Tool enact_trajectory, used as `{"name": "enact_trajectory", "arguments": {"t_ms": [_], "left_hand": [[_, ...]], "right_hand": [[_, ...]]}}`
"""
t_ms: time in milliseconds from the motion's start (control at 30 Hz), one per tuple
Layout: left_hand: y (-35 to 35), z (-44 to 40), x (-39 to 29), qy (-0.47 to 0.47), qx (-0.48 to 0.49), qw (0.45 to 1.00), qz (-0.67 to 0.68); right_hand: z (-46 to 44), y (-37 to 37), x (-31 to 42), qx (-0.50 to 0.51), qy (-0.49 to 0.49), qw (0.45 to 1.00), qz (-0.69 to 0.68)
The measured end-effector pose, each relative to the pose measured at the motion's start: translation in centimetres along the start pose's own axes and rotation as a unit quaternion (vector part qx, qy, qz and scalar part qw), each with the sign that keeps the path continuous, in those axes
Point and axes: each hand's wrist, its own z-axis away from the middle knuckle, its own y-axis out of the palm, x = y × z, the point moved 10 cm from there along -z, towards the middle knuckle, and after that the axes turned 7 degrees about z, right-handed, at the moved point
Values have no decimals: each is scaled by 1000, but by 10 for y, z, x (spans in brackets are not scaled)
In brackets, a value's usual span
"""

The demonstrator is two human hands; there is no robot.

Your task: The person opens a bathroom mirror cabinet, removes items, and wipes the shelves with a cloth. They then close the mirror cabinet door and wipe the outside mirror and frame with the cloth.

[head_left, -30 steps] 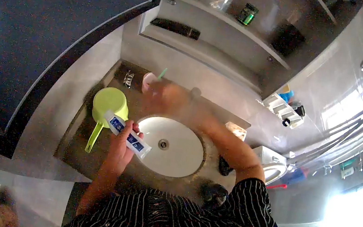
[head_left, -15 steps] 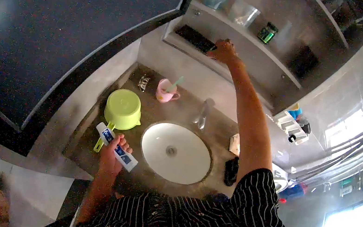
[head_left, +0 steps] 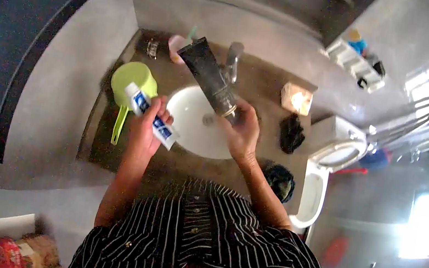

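Observation:
My left hand (head_left: 148, 127) is closed round the middle of a white and blue toothpaste tube (head_left: 140, 102), which slants across the fingers left of the sink. In my right hand (head_left: 243, 134) is a large black squeeze tube (head_left: 205, 73), gripped by its cap end. Its flat end points up and left, over the basin. Below the two tubes lies the white oval sink (head_left: 187, 130), partly covered by my right hand. A green long-handled dipper (head_left: 132, 80) rests upside down on the counter, just beyond my left hand.
A pink cup (head_left: 176, 49) with a green toothbrush stands behind the black tube, near the faucet (head_left: 234, 59). A tissue pack (head_left: 296, 98) and dark bundles (head_left: 292, 133) lie on the counter's right side. The toilet (head_left: 317, 188) is further right. A cabinet door (head_left: 36, 24) hangs open at left.
My right hand has come down from the cabinet shelf to above the sink, bringing the black tube with it. The toothpaste tube stays in my left hand. The view has tilted downward.

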Motion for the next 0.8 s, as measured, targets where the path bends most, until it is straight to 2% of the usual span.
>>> {"name": "enact_trajectory", "arguments": {"t_ms": [33, 67, 167, 267, 333, 500, 567, 600, 633, 667, 700, 767, 800], "left_hand": [[6, -2, 7, -1, 10, 1000, -1], [17, -1, 13, -14, 14, 1000, 0], [46, 8, 27, -27, 35, 999, -30], [61, 9, 32, -26, 49, 998, -35], [57, 4, 32, -23, 55, 998, -31], [58, 12, 38, -43, 31, 990, -128], [45, 15, 53, -62, 16, 985, -157], [36, 16, 58, -72, 10, 966, -247], [21, 19, 60, -80, 0, 939, -334], [-22, 16, 64, -119, -43, 876, -465], [-58, 16, 57, -156, -95, 759, -625], [-78, 18, 39, -68, -82, 592, -798], [-110, 17, 37, -25, -54, 537, -842]], "right_hand": [[15, -4, -6, -11, -7, 1000, -26], [29, -7, -12, -12, 30, 998, -61], [59, -20, -21, -25, 62, 996, -65], [75, -27, -35, -49, 29, 997, -47], [87, -33, -43, -39, 71, 994, -75], [106, -42, -65, -44, 101, 993, -36], [116, -47, -79, -60, 120, 985, -109], [122, -53, -81, -67, 135, 981, -126], [129, -58, -84, -71, 151, 975, -144], [135, -70, -97, -82, 130, 988, -25], [143, -72, -102, -74, 215, 969, -99], [152, -91, -99, -87, 225, 970, -15], [158, -96, -97, -88, 250, 964, -2]]}}
